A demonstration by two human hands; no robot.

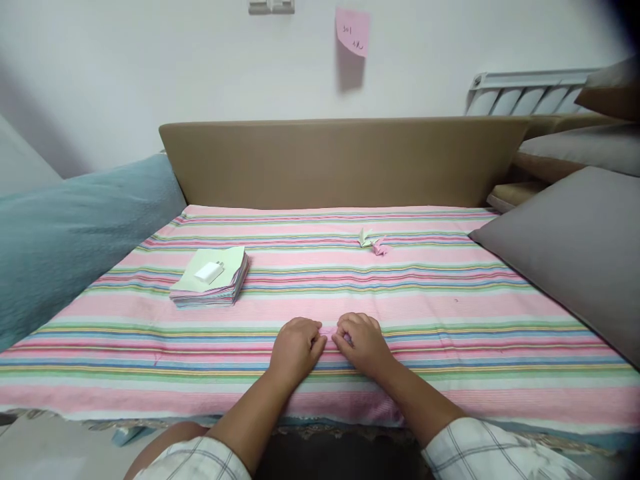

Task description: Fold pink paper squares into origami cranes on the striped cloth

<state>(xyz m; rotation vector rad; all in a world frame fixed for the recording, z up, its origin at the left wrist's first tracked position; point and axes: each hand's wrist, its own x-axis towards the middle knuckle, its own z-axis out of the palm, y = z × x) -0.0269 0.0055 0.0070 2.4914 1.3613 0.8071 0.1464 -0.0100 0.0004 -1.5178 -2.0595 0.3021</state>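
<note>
Between my two hands is a small piece of folded pink paper [328, 331], mostly hidden by my fingers. My left hand [298, 347] pinches its left end between thumb and fingers. At the other end, my right hand [364, 341] is closed on it in the same way. Both hands rest low over the striped cloth [310, 267]. Farther back lie two small folded-paper figures, a pale green one [367, 238] and a pink one [380, 247], side by side and close together.
On the left stands a stack of coloured paper sheets [235, 288] with a white charger plug [209, 272] on top. A brown backrest [345, 163] borders the far side. Grey cushions [575, 247] crowd the right, and a blue-green covered armrest [90, 233] bounds the left.
</note>
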